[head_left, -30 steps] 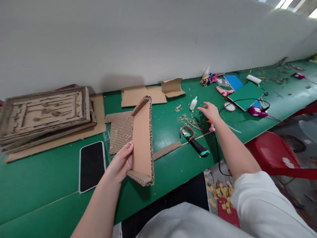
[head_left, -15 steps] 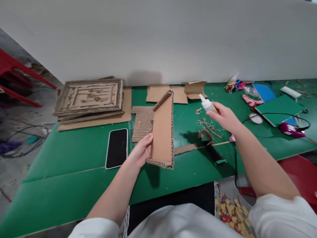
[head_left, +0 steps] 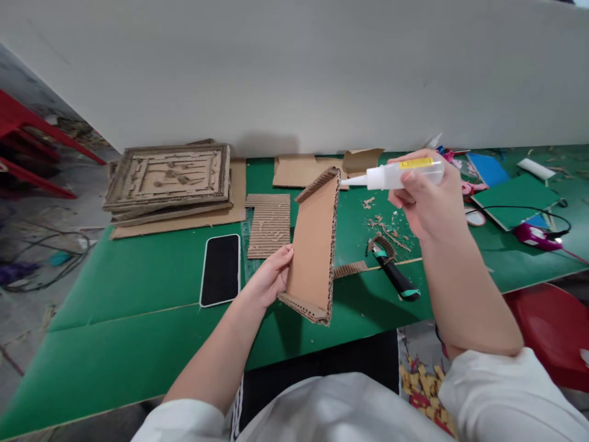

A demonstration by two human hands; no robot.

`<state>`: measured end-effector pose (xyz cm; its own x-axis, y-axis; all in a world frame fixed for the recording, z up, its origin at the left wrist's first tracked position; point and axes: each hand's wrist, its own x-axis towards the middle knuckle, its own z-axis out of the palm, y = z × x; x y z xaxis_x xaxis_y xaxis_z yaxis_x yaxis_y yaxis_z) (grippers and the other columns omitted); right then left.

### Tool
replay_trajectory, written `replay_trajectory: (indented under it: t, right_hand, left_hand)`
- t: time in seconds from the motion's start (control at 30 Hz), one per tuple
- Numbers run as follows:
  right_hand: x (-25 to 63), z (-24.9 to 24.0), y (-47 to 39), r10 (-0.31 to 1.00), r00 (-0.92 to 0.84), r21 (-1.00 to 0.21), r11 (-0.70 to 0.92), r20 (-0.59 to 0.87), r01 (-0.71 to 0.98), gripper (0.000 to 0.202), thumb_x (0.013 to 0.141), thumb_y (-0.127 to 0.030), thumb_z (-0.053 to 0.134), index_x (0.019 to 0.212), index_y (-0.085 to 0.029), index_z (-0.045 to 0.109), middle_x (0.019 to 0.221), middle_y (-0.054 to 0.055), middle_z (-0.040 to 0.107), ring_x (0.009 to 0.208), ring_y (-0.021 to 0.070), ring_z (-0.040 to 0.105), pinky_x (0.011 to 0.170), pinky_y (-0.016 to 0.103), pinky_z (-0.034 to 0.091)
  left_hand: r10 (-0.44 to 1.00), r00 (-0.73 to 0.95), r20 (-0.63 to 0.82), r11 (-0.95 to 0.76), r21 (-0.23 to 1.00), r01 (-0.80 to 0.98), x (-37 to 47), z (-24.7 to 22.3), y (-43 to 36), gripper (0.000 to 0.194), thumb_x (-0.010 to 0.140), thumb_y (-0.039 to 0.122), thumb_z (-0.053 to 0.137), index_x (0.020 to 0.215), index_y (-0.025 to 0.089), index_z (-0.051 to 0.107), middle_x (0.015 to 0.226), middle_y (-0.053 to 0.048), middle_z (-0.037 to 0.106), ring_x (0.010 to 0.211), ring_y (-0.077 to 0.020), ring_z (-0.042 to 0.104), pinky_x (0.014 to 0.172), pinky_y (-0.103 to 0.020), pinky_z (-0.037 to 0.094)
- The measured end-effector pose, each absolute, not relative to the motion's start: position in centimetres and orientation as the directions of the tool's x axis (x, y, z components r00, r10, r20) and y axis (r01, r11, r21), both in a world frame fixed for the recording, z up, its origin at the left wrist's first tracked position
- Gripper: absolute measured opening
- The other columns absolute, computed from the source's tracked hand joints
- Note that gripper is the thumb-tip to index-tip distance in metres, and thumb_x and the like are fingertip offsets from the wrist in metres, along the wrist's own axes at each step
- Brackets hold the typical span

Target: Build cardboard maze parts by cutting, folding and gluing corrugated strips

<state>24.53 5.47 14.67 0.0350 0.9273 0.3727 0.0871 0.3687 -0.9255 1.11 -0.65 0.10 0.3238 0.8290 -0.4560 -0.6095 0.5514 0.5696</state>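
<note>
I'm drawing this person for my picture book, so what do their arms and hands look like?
The left hand and right hand are bare: I see no gloves or watch. The forearms are uncovered too. Above them are loose, wrinkled, plain white sleeves that end near the elbows.

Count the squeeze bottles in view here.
1 is clear: the squeeze bottle in the right hand, its tip by the right edge of the folded cardboard. Others could be hidden behind that hand.
</note>
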Motion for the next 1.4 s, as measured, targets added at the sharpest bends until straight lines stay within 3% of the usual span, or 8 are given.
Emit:
replay_trajectory:
  t: [0.1,0.3,0.67,1.07,1.4]
  right_hand:
    - [23.8,14.8,6.5,0.902,0.148,-0.914,0.403,0.406,0.048,0.052,0.056,-0.069,0.072,0.060,-0.023,0.049,0.052,-0.007,0.038,0.039,0.0044,0.031,0.033,0.022,0.024]
    - [23.0,14.9,7.9,0.900,0.186,-0.917,0.399,0.393,0.008,0.054,0.061,-0.068,0.069,0.056,-0.024,0.039,0.046,-0.009,0.027,0.034,0.0038,0.023,0.030,0.023,0.017]
    - [22.0,14.9,7.9,0.901,0.072,-0.899,0.416,0.427,0.136,0.054,0.071,-0.070,0.058,0.056,-0.023,0.037,0.048,-0.008,0.027,0.038,0.0040,0.024,0.032,0.023,0.021]
    - [21.7,15.0,8.0,0.872,0.106,-0.878,0.475,0.478,0.054,0.055,0.058,-0.067,0.070,0.052,-0.021,0.042,0.043,-0.009,0.030,0.031,0.0026,0.026,0.025,0.020,0.017]
    - [21.8,14.9,7.7,0.870,0.063,-0.871,0.484,0.489,0.079,0.050,0.063,-0.063,0.070,0.053,-0.021,0.044,0.044,-0.008,0.031,0.033,0.0030,0.028,0.026,0.022,0.018]
  left_hand:
    - [0.828,0.338,-0.447,0.556,0.576,-0.600,1.0,0.0,-0.7,0.015,0.085,0.015,0.059,0.101,0.014,0.058,0.090,-0.004,0.070,0.076,-0.0121,0.069,0.070,-0.021,0.056]
    - [0.834,0.325,-0.445,0.546,0.583,-0.602,0.8,0.2,-0.6,0.016,0.086,0.013,0.057,0.102,0.014,0.059,0.090,-0.003,0.070,0.074,-0.0105,0.068,0.071,-0.019,0.055]
    - [0.830,0.349,-0.436,0.554,0.564,-0.612,0.9,0.4,-0.7,0.017,0.087,0.013,0.055,0.103,0.013,0.058,0.087,-0.004,0.069,0.073,-0.0107,0.068,0.069,-0.019,0.054]
    - [0.834,0.341,-0.433,0.543,0.536,-0.646,1.0,0.7,-0.8,0.016,0.088,0.009,0.051,0.103,0.012,0.057,0.083,-0.003,0.069,0.070,-0.0093,0.068,0.066,-0.016,0.055]
    - [0.834,0.315,-0.452,0.537,0.537,-0.650,1.1,0.7,-0.7,0.017,0.090,0.007,0.045,0.101,0.011,0.057,0.082,-0.004,0.069,0.069,-0.0097,0.069,0.065,-0.016,0.055]
